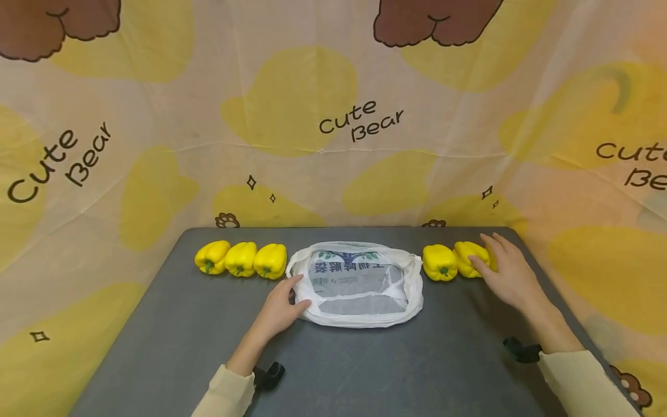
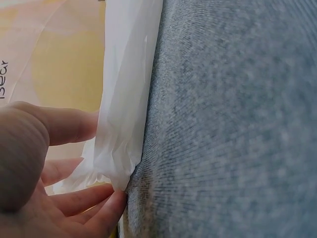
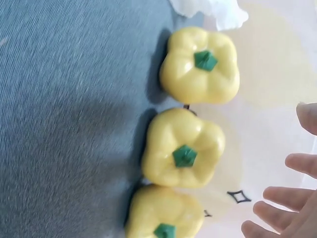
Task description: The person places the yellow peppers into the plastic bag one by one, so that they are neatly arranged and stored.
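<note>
A white plastic bag (image 1: 414,301) with printed green and blue marks lies with its mouth spread wide at the table's middle. My left hand (image 1: 281,304) holds its left rim; in the left wrist view, thumb and fingers are round the bag's edge (image 2: 126,89). On the right is a row of yellow bell peppers with green stems: one pepper (image 1: 439,262) beside the bag, another (image 1: 467,259) touching it, and a third pepper (image 3: 165,210), mostly hidden by the hand in the head view. My right hand (image 1: 510,275) hovers above that row, fingers spread, holding nothing.
Left of the bag, three more yellow bell peppers stand in a row: a left one (image 1: 212,258), a middle one (image 1: 241,259) and a right one (image 1: 270,260) near the bag. The dark grey table (image 1: 365,370) ends at a printed cloth backdrop (image 1: 292,197).
</note>
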The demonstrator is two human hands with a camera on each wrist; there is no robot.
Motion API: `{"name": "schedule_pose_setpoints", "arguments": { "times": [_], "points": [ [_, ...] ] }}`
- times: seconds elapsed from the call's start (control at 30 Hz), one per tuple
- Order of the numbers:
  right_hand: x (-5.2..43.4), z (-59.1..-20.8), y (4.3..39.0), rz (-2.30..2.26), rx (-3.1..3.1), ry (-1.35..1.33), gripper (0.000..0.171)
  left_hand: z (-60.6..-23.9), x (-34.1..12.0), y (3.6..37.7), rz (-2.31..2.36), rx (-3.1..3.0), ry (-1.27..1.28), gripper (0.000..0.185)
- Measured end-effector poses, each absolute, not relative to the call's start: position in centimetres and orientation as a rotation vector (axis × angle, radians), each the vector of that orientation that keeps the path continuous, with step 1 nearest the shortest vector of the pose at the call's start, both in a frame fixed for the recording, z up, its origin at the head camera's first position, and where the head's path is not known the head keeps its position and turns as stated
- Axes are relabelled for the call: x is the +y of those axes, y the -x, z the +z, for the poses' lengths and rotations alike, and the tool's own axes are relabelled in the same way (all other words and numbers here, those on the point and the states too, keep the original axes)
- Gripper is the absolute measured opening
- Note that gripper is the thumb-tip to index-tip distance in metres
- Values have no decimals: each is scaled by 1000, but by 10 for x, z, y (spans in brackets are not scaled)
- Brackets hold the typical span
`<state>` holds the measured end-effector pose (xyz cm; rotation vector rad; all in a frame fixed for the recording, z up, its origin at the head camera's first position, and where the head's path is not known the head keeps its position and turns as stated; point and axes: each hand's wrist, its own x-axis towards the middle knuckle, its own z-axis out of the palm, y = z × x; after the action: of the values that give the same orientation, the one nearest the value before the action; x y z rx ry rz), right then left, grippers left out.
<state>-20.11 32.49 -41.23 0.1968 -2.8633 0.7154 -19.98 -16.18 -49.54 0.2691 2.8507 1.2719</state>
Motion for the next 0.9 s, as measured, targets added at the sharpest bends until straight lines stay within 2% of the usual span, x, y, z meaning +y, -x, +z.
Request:
{"name": "schedule_pose_setpoints", "arguments": {
  "times": [0.6,0.9],
  "points": [
    [373,-433,224,765,-2780,-138,66,-497,-162,200,1278,2830,-256,61],
    [389,-442,232,836,-2805,-73,70,-494,-160,199,1261,2852,-260,61]
  ]
}}
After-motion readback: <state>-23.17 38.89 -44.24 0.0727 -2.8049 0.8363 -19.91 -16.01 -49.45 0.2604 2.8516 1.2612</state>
